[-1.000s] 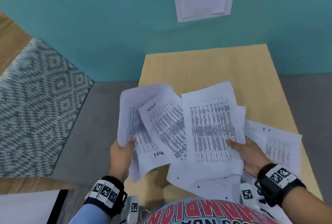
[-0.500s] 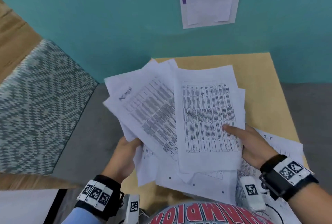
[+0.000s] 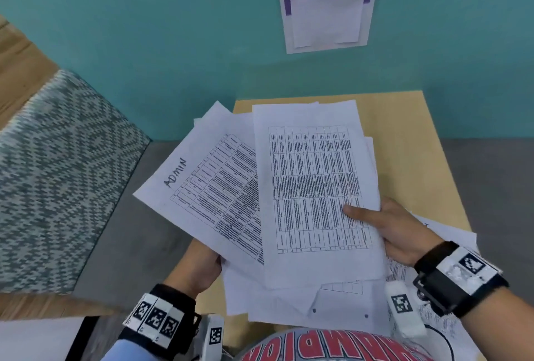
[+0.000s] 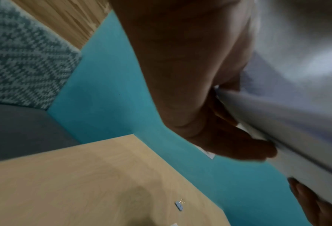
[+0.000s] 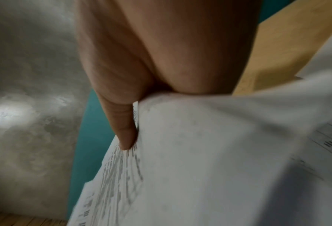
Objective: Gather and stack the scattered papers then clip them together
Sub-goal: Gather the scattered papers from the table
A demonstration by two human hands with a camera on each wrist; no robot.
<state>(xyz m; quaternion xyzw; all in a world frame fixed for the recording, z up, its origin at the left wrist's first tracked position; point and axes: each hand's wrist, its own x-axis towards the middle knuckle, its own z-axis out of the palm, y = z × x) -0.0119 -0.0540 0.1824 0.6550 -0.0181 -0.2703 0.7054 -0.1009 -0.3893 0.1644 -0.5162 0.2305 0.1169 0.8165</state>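
Observation:
Several white printed papers (image 3: 312, 193) are fanned out and held above the wooden table (image 3: 404, 141). My left hand (image 3: 199, 265) grips their lower left edge, where a sheet marked ADMIN (image 3: 202, 184) sticks out; in the left wrist view its fingers (image 4: 229, 143) curl under the papers (image 4: 287, 130). My right hand (image 3: 387, 227) pinches the right edge, thumb on the top tabled sheet; the right wrist view shows that thumb pressing the papers (image 5: 200, 152). More papers (image 3: 450, 239) lie on the table under the right hand. A small blue binder clip (image 4: 179, 205) lies on the table.
A teal wall (image 3: 173, 42) stands behind the table with a paper notice (image 3: 326, 10) stuck on it. A patterned cushion (image 3: 57, 169) and grey seat are to the left. The table's far part (image 3: 398, 117) is bare wood.
Both hands have lifted the fan of papers up off the table and tilted it toward me. The ADMIN sheet has swung out to the left.

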